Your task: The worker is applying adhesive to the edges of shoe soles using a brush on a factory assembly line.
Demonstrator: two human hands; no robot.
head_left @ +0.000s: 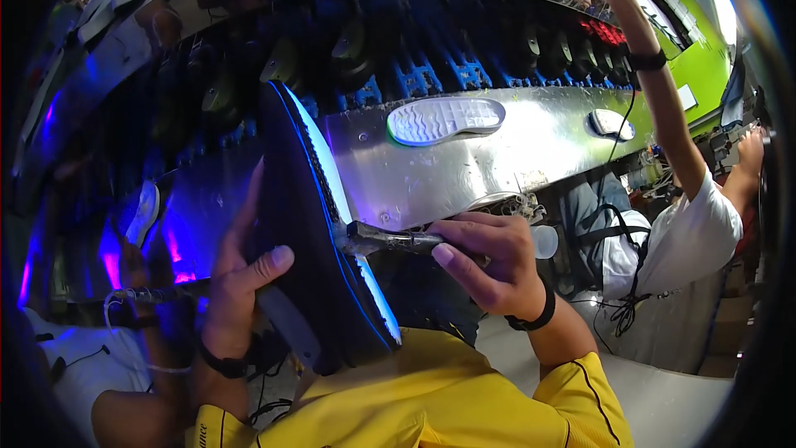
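While our left hand (240,282) clasps the black shoe (311,241) upright, our right hand (489,265) pinches a grimy brush (390,240) at three o'clock on its white sole edge, a loose ridged sole (445,119) on the steel conveyor (497,166) at twelve.

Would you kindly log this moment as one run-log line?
left hand: holds black shoe | right hand: brush on sole edge | behind: metal ledge, white sole
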